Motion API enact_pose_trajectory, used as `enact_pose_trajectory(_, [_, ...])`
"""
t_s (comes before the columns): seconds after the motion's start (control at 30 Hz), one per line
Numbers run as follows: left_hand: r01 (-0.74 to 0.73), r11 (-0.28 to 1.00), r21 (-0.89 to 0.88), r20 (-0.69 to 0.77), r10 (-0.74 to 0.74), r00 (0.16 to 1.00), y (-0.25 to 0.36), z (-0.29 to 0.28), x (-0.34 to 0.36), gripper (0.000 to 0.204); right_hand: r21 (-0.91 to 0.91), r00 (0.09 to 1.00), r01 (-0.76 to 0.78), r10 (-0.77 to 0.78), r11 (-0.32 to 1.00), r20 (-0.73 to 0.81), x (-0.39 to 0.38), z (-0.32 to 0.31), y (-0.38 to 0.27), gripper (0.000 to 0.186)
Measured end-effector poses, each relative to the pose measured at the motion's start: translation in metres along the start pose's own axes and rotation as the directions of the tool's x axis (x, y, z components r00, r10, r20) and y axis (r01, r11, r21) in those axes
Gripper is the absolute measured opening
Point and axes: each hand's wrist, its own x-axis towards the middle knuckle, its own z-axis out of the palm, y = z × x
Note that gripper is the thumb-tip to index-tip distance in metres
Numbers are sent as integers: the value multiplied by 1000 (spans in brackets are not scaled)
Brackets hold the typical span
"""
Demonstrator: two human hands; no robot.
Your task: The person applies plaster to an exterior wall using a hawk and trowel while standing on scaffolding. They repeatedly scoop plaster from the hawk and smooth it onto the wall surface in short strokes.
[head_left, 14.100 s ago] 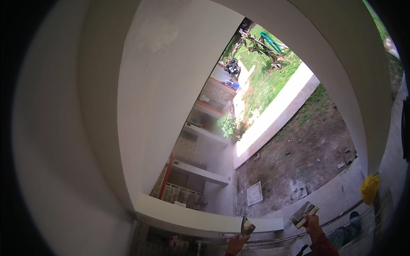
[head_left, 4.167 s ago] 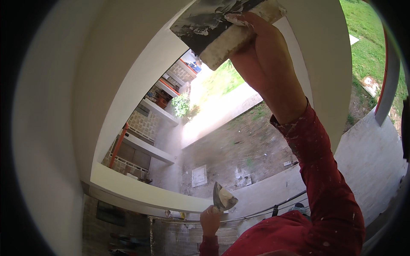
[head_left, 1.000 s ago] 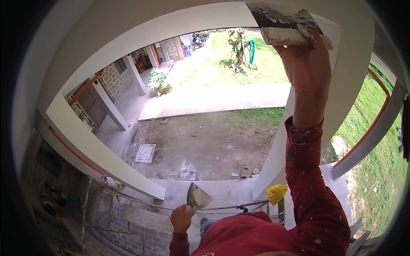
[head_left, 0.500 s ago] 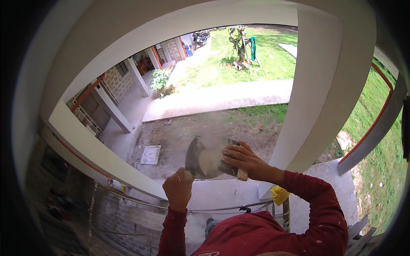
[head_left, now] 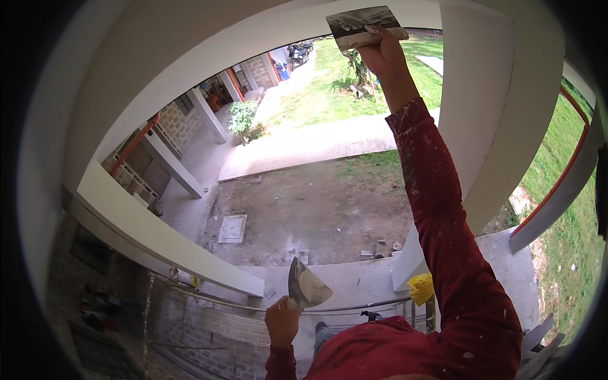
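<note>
My right arm reaches far up, and my right hand [head_left: 385, 58] grips a flat rectangular plastering trowel [head_left: 361, 19] by its pale handle. The trowel's dark, smeared blade is up at the pale overhead beam [head_left: 190, 63]; whether it touches the beam I cannot tell. Low in front of me, my left hand [head_left: 282, 323] is closed around the handle of a wide triangular putty knife [head_left: 308, 286]. Pale plaster covers much of that blade.
A thick pale column [head_left: 475, 82] rises at the right. Scaffold pipes [head_left: 247, 308] cross below me, beside a yellow cloth [head_left: 420, 289]. Far below lie bare dirt, a square slab [head_left: 232, 228] and a concrete path [head_left: 316, 142].
My right hand has carried the trowel away from the putty knife, up to the overhead beam. My left hand has lowered the putty knife. The dust cloud has thinned.
</note>
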Motion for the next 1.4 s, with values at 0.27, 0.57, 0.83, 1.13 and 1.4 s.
enact_pose_trajectory(0.27, [137,989,61,-12,-137,991,-56,8,-59,30,-42,984,48,-40,998,175,16,17,-6,57])
enact_pose_trajectory(0.57, [52,994,97,27,-55,998,-56,9,-46,27,40,974,-16,6,999,228,-119,108,-60,55])
enact_pose_trajectory(0.83, [-109,983,147,75,98,992,-56,25,-19,26,-21,990,141,-140,990,30,-210,136,-87,41])
enact_pose_trajectory(1.13, [-58,960,274,152,17,988,-93,40,-42,36,-32,987,7,-12,999,-163,-30,11,-56,54])
enact_pose_trajectory(1.4, [33,945,325,124,-77,989,-107,41,-71,50,-25,998,18,-17,1000,54,41,-18,-51,48])
